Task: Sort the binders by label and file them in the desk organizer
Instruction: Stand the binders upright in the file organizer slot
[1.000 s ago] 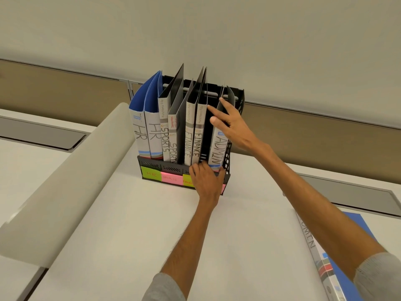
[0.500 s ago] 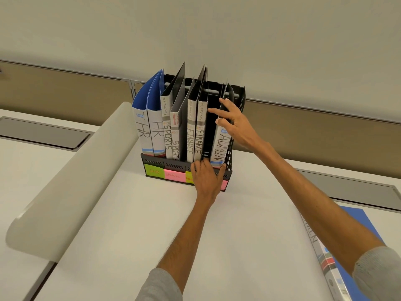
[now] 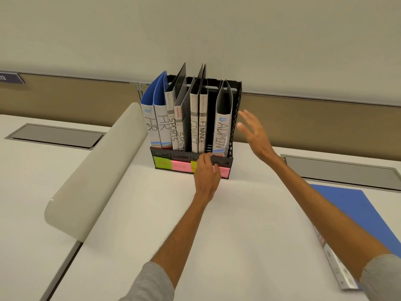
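Observation:
A black mesh desk organizer [image 3: 235, 118] stands at the back of the white desk, with coloured sticky labels along its front. Inside stand two blue HR binders [image 3: 155, 124], two SPORTS binders [image 3: 174, 131], two FINANCE binders [image 3: 198, 133] and one ADMIN binder [image 3: 222, 133] in the rightmost slot. My left hand [image 3: 206, 172] rests on the organizer's front lip, fingers on the rim. Just right of the organizer, my right hand [image 3: 255, 135] hovers open, touching nothing. A blue binder [image 3: 358, 211] lies flat on the desk at the right, partly under my right forearm.
A rounded white divider panel [image 3: 97, 170] slants across the desk left of the organizer. Grey cable hatches [image 3: 56, 135] sit in the desk at the left and right [image 3: 338, 170]. A tan partition runs behind the desk.
My right hand has let go of the ADMIN binder and pulled back to the right of the organizer. The left hand stays on the front lip.

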{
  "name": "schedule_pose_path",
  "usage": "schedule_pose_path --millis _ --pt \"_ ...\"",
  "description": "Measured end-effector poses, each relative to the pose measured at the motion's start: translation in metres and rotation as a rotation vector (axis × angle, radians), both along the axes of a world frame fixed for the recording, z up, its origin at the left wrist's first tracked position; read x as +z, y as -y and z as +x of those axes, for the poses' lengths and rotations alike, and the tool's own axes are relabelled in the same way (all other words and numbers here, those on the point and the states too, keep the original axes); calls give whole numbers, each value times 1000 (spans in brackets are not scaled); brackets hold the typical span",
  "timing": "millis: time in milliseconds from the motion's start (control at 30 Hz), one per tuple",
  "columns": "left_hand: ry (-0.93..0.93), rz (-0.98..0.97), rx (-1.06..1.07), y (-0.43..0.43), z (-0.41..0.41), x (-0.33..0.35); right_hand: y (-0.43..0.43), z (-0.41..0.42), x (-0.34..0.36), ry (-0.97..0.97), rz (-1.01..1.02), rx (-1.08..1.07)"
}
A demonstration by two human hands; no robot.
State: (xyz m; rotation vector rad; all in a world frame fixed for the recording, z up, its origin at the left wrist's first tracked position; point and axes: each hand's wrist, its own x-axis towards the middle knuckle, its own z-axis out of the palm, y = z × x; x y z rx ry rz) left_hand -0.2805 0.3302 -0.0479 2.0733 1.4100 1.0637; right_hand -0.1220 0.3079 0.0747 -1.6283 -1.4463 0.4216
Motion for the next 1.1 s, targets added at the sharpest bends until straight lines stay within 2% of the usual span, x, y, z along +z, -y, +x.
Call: schedule_pose_path --millis 167,333,667,833,967,1100 --pt "-102 -90 -46 37 2 2 55 18 -30 -94 -56 -92" --pt "-143 -94 -98 72 21 2 110 44 -45 -196 -97 -177" --pt "-133 -195 -251 153 91 -6 231 124 -92 -183 -208 -410" --pt "-96 -332 -247 195 130 -14 299 159 -122 -178 -345 -559" --pt "-165 -433 -272 226 156 -22 345 180 -141 -196 -405 -652" --pt "-257 -648 -308 248 181 -27 375 195 -152 -167 -466 -681"
